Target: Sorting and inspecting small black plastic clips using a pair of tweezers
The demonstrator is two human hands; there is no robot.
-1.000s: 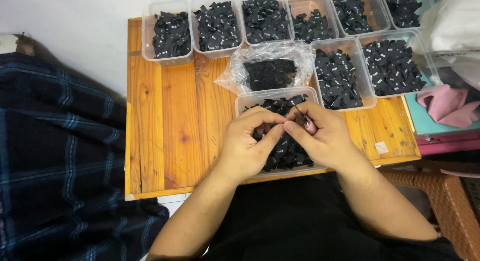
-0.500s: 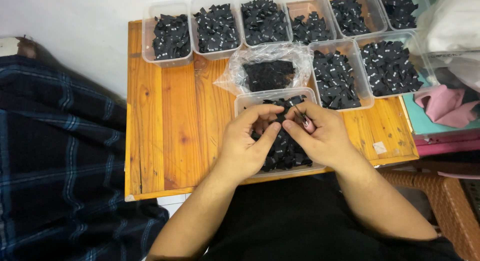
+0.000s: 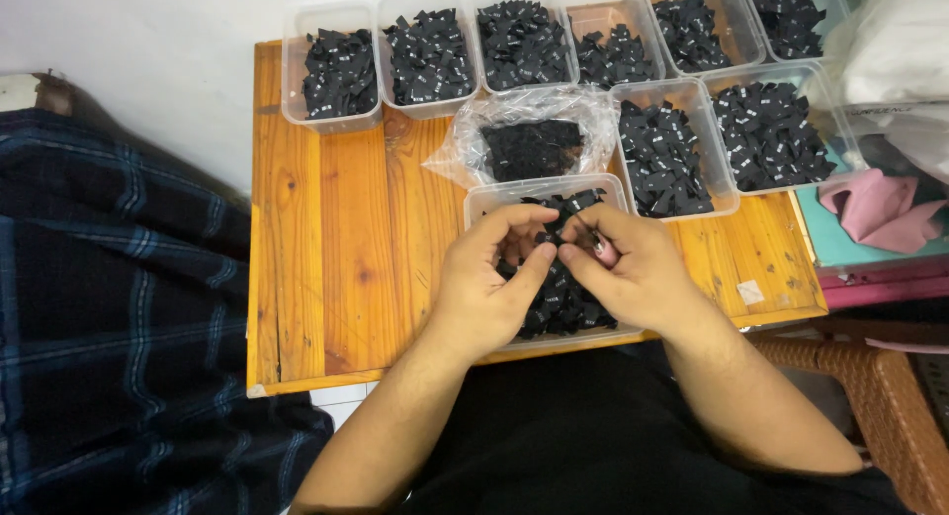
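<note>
Both hands over the near tub, pinching at one small black piece.

My left hand point(image 3: 491, 283) and right hand point(image 3: 633, 268) have barely shifted since a second ago, fingertips meeting above the clear tub point(image 3: 481, 201) of black pieces point(image 3: 559, 302). My fingers close on one small black piece point(image 3: 546, 240) between them, a pinkish tool point(image 3: 603, 250) tucked in the right. So I'd say the sorting is steady.

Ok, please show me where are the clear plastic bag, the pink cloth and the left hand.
clear plastic bag point(image 3: 465, 139), head view, on its crinkled left side.
pink cloth point(image 3: 875, 209), head view, on its folded middle.
left hand point(image 3: 484, 288), head view, on its back.
</note>
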